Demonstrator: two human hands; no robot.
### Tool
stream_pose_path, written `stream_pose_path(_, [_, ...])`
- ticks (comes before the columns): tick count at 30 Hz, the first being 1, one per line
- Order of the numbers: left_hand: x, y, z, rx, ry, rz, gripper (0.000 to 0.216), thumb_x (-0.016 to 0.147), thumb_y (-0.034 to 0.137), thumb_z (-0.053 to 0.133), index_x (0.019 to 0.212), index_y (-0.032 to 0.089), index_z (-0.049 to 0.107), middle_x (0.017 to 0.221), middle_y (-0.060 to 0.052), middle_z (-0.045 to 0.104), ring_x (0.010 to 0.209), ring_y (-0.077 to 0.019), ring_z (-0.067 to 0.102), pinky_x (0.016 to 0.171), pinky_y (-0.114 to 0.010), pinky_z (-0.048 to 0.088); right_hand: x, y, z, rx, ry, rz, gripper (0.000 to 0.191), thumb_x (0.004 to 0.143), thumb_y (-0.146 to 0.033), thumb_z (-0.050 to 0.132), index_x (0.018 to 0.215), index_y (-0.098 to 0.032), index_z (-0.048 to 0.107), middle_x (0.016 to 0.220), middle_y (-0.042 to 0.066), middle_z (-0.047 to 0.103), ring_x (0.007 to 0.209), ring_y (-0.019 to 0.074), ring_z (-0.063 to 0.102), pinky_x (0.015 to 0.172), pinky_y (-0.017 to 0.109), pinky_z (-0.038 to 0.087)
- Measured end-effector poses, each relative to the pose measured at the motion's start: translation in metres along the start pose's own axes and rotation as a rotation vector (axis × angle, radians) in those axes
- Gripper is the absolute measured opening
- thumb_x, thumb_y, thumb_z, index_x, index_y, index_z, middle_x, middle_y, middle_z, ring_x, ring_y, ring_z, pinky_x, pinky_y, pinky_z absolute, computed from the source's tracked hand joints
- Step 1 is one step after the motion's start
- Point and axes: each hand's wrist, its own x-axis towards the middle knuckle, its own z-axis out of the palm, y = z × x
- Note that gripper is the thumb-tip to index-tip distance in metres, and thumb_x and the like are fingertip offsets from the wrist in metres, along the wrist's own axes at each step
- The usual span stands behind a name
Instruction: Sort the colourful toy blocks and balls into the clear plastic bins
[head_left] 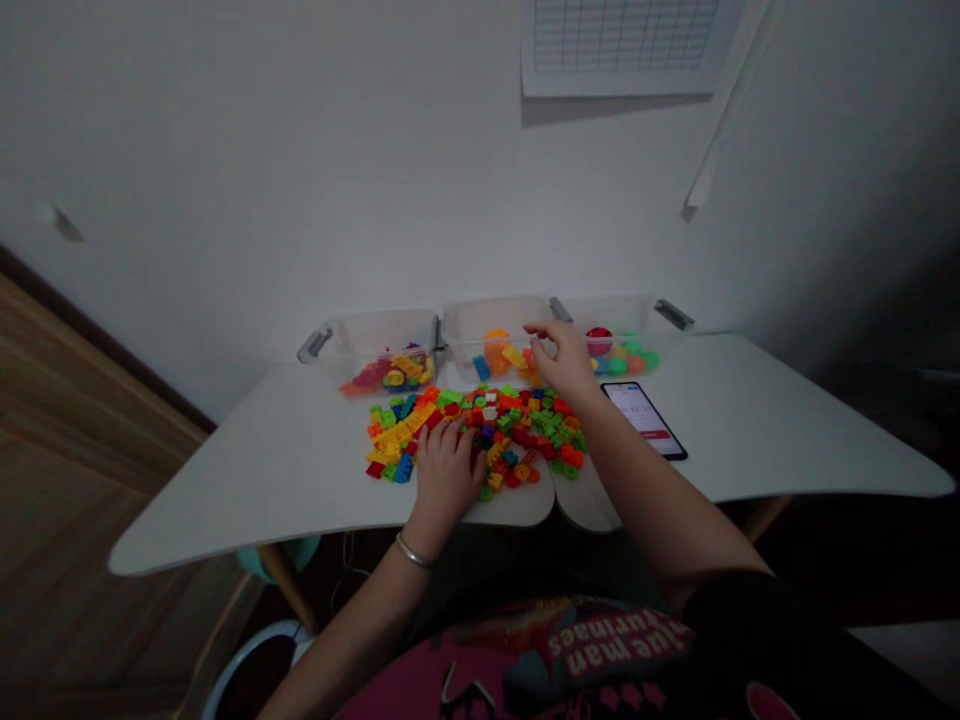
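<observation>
A heap of small coloured plastic bricks [517, 425] lies on the white table [300, 470] in front of me. My left hand [446, 465] rests on the near left part of the heap, its fingers curled down among the bricks; what they grip is hidden. My right hand [559, 360] hovers over the front rim of the middle clear bin [469, 335], fingers spread and loosely bent, nothing visible in them. That bin holds orange, yellow and blue pieces.
Three clear plastic bins stand in a row against the wall: the left bin [352, 345] with mixed bricks, the middle one, the right bin [637, 320] with round pastel pieces. A black phone [645, 420] with a lit screen lies right of the heap.
</observation>
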Motion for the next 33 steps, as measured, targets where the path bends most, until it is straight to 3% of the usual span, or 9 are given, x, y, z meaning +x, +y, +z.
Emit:
stream_pose_path(4, [0.000, 0.000, 0.000, 0.001, 0.004, 0.002, 0.034, 0.089, 0.030, 0.056, 0.117, 0.016, 0.068, 0.132, -0.013, 0.063, 0.124, -0.0333, 0.052, 0.113, -0.057, 0.032, -0.017, -0.010, 0.002, -0.011, -0.185, 0.027, 0.025, 0.087, -0.021, 0.053, 0.102, -0.019, 0.072, 0.104, 0.008, 0.074, 0.101, 0.0233, 0.065, 0.096, 0.040, 0.047])
stream_pose_path(8, [0.001, 0.000, 0.000, 0.005, 0.000, 0.003, 0.034, 0.088, 0.030, 0.057, 0.118, 0.016, 0.068, 0.132, -0.013, 0.063, 0.123, -0.0334, 0.052, 0.114, -0.057, 0.032, -0.038, -0.013, 0.010, -0.163, -0.402, 0.087, 0.024, 0.089, -0.023, 0.055, 0.103, -0.019, 0.074, 0.109, 0.009, 0.074, 0.106, 0.0244, 0.064, 0.099, 0.038, 0.045])
stream_pose_path(12, [0.001, 0.000, -0.001, 0.003, -0.005, 0.002, 0.034, 0.088, 0.030, 0.057, 0.117, 0.016, 0.068, 0.131, -0.013, 0.064, 0.123, -0.0334, 0.052, 0.113, -0.057, 0.033, -0.057, -0.012, 0.018, -0.310, -0.506, 0.155, 0.027, 0.091, -0.027, 0.055, 0.109, -0.019, 0.074, 0.113, 0.009, 0.073, 0.109, 0.0259, 0.062, 0.098, 0.037, 0.045])
stream_pose_path(20, [0.001, 0.001, -0.002, 0.001, -0.009, -0.004, 0.034, 0.088, 0.030, 0.056, 0.118, 0.016, 0.067, 0.131, -0.013, 0.063, 0.124, -0.0336, 0.052, 0.114, -0.057, 0.032, -0.066, -0.010, 0.021, -0.359, -0.554, 0.203, 0.031, 0.093, -0.029, 0.052, 0.113, -0.019, 0.073, 0.115, 0.009, 0.073, 0.108, 0.0252, 0.063, 0.097, 0.035, 0.044])
stream_pose_path(33, [0.001, 0.000, -0.001, 0.003, -0.008, 0.004, 0.034, 0.089, 0.030, 0.056, 0.117, 0.016, 0.067, 0.130, -0.013, 0.064, 0.124, -0.0338, 0.052, 0.113, -0.057, 0.032, -0.068, -0.003, 0.025, -0.366, -0.555, 0.193, 0.028, 0.097, -0.027, 0.047, 0.102, -0.019, 0.074, 0.109, 0.009, 0.074, 0.104, 0.0226, 0.063, 0.095, 0.032, 0.042])
